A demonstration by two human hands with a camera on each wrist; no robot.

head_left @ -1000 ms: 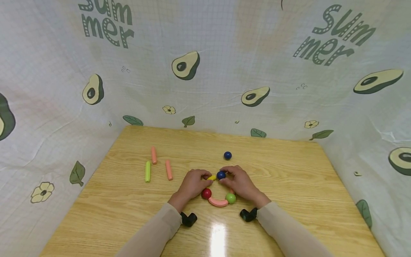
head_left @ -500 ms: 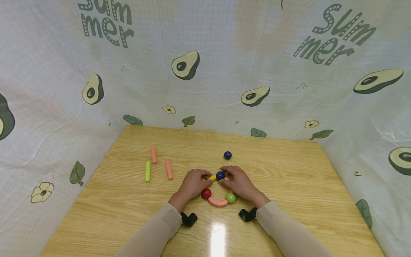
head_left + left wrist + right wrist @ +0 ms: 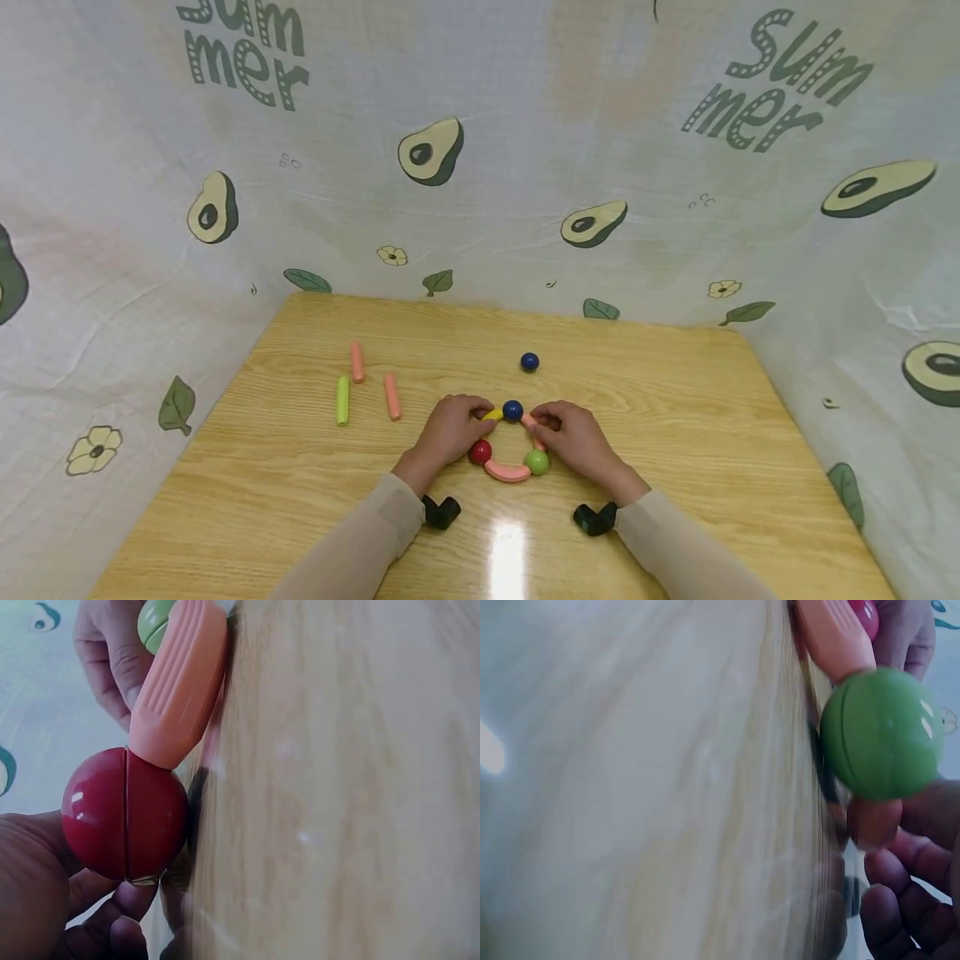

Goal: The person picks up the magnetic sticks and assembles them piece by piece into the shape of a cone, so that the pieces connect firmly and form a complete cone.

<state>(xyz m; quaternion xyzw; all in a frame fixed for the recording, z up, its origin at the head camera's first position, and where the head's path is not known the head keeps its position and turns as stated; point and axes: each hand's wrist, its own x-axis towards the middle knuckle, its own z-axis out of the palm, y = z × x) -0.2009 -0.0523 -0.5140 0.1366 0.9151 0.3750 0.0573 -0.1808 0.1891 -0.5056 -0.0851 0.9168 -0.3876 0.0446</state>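
A ring of toy balls and curved rods lies on the table in the head view. My left hand [image 3: 450,429] pinches a yellow rod [image 3: 492,415] on its left side, between a red ball [image 3: 480,452] and a blue ball [image 3: 512,411]. On the right side, my right hand [image 3: 576,432] has thumb and finger on a coral rod [image 3: 528,420] joining the blue ball and a green ball [image 3: 537,462]. Another coral rod [image 3: 507,472] curves along the near side, touching the red and green balls. Fingers partly cover both side rods.
Left of the ring lie two straight coral rods [image 3: 393,397] [image 3: 357,363] and a lime rod [image 3: 342,401]. A second blue ball [image 3: 529,362] sits behind the ring. A printed cloth [image 3: 495,233] encloses the back and sides of the wooden table [image 3: 675,392].
My right hand has let go of the blue ball and drawn back to the right, onto the coral rod. The blue ball shifted slightly left. My left hand stays on the yellow rod.
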